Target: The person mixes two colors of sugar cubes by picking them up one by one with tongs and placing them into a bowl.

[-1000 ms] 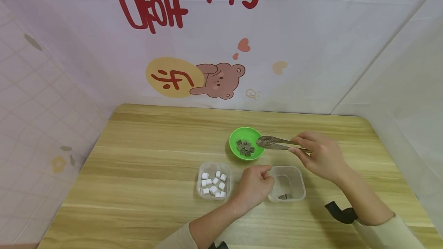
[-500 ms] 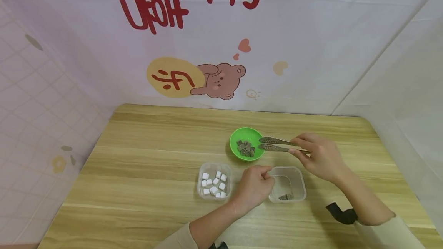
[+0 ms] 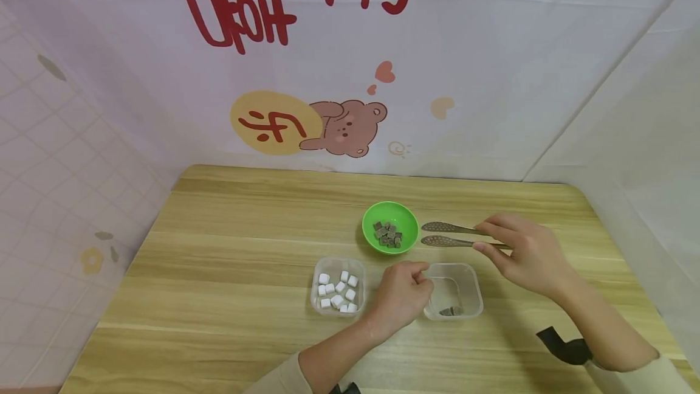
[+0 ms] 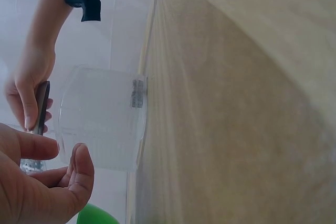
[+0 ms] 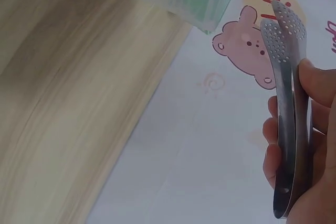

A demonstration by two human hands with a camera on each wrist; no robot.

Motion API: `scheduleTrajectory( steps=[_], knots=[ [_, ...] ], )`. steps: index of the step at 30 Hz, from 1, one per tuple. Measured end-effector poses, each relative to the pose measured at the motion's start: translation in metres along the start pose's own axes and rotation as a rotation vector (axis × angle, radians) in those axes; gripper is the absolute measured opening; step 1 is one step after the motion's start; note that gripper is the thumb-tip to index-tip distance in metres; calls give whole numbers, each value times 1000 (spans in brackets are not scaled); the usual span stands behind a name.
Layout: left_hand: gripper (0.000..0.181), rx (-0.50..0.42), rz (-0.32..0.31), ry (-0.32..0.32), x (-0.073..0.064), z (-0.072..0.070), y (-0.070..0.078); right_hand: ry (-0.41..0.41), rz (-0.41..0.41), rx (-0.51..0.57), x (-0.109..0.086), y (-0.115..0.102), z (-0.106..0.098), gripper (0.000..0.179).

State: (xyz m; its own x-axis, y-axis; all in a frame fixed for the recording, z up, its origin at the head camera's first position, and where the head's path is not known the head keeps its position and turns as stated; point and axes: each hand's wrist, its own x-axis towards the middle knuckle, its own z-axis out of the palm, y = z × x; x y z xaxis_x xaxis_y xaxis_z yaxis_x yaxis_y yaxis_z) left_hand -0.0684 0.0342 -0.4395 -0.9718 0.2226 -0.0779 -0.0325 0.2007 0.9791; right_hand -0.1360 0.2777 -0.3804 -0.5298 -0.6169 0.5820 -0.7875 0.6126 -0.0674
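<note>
In the head view my right hand [image 3: 522, 254] grips metal tongs [image 3: 448, 234] by the handles, right of the green bowl [image 3: 401, 214]. The perforated tips of the tongs [image 5: 283, 35] stand apart with nothing between them. Small brown cubes [image 3: 388, 235] lie in the bowl. My left hand [image 3: 401, 293] is at the left rim of a clear plastic container [image 3: 473, 284], with the thumb and curled fingers pinching that rim. A few brown cubes [image 3: 451, 311] lie at the near side of this container.
Left of my left hand stands another clear container [image 3: 315, 284] with several white cubes [image 3: 336, 300]. Everything rests on a wood-grain table [image 3: 229, 248]. A printed white cloth [image 3: 470, 47] hangs behind its far edge.
My right hand has drawn the tongs rightward, away from over the green bowl's edge, and their tips have spread apart. The left hand and both containers have stayed in place.
</note>
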Motion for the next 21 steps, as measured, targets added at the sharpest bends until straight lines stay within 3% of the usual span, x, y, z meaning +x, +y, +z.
scheduleTrajectory(
  steps=[11,21],
  knots=[
    [40,3,3,4,0,0,0,-20,-47,-13,-10,2,-19,56],
    [41,1,2,5,-1,0,1,-138,-60,-38,-15,3,-34,60]
  ],
)
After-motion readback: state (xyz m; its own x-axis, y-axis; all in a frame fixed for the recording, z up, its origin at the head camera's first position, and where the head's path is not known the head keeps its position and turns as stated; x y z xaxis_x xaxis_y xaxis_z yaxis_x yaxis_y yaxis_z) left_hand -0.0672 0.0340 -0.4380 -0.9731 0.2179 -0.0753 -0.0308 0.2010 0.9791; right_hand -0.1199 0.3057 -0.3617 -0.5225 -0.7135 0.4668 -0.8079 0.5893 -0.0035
